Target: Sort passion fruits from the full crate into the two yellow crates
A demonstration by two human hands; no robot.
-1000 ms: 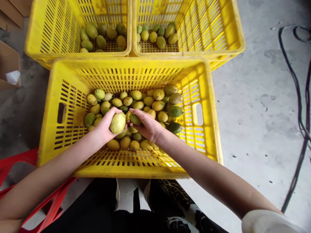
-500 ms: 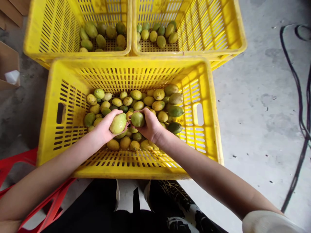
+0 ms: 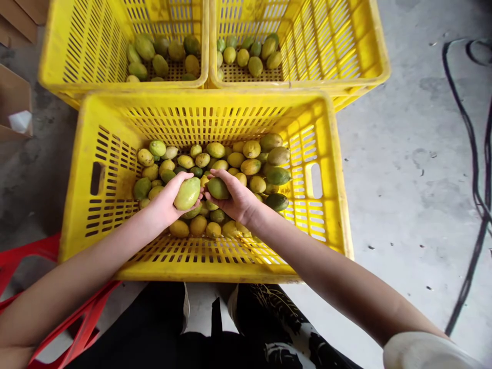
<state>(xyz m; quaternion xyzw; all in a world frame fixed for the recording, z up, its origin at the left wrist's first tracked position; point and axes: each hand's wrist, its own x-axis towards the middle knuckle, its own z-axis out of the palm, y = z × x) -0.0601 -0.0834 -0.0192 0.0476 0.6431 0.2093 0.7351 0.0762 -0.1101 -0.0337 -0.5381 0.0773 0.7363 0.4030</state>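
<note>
Two fruits held over the near yellow crate [image 3: 338, 205] | left hand [image 3: 165, 202] wrapped around a yellow-green fruit [image 3: 187, 193] | right hand [image 3: 238, 197] clasping a smaller green fruit [image 3: 218, 188] | both just above the fruit pile [image 3: 249, 166] | advice: firm, light grip; compare colour side by side; avoid bruising against the crate wall.

The near crate [image 3: 338, 205] sits on the floor [image 3: 403, 169] before the person, with a heap of fruit [image 3: 249, 166] in it. Behind it two more crates stand side by side, touching: the left crate [image 3: 88, 46] and the right crate [image 3: 346, 46], each with fruit in it. A cable [image 3: 474, 169] lies on the floor, well apart to the right.
</note>
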